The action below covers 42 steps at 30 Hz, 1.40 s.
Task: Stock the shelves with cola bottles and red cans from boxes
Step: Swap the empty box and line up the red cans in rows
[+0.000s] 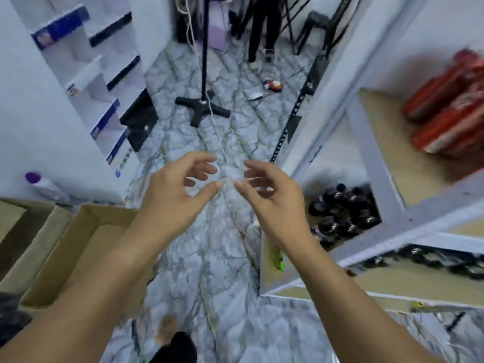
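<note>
Both hands were out in front, above the marbled floor (209, 271). The left hand (172, 197) and the right hand (272, 200) had fingers loosely curled and spread apart, fingertips almost meeting. Something thin and clear may have been between them; I cannot tell. Red cans (450, 113) lay on the right shelf (379, 158), near its back edge. Cola bottles (345, 208) stood on a lower shelf. An open cardboard box (78, 237) sat on the left.

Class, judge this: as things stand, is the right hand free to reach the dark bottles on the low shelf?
Probably yes: the right hand holds at most a wisp of clear film, and open space lies between it and the dark bottles.
</note>
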Each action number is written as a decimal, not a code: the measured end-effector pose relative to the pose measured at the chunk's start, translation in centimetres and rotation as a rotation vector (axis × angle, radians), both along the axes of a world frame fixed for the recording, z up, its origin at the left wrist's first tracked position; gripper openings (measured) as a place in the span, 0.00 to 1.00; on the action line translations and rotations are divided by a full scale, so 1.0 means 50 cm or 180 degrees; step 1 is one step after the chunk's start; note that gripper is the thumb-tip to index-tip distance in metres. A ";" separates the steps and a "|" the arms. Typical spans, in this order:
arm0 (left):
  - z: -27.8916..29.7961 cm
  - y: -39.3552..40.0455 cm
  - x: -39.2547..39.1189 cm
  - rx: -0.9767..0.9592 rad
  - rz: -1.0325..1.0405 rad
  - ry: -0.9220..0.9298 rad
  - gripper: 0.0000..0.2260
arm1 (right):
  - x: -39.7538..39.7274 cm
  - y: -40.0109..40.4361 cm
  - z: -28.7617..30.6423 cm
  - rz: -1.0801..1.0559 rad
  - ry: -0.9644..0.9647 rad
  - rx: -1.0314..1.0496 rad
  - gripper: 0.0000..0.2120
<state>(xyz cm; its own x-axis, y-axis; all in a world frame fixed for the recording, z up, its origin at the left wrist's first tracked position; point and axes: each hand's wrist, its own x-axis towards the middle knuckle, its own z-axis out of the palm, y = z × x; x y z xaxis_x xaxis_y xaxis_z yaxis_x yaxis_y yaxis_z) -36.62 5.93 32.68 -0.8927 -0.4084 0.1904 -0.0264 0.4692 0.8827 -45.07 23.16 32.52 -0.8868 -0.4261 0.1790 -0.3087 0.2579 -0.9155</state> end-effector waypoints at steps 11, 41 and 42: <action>0.277 0.457 -0.109 0.0086 -0.1724 0.0880 0.14 | 0.043 0.463 0.223 -0.1343 0.0918 -0.0473 0.09; 0.246 0.827 -0.360 -0.0282 -0.0441 0.0673 0.26 | -0.313 0.866 0.251 -0.1050 0.1208 0.0510 0.30; 0.248 0.827 -0.356 -0.0271 -0.0440 0.0670 0.26 | -0.314 0.867 0.251 -0.1015 0.1185 0.0491 0.30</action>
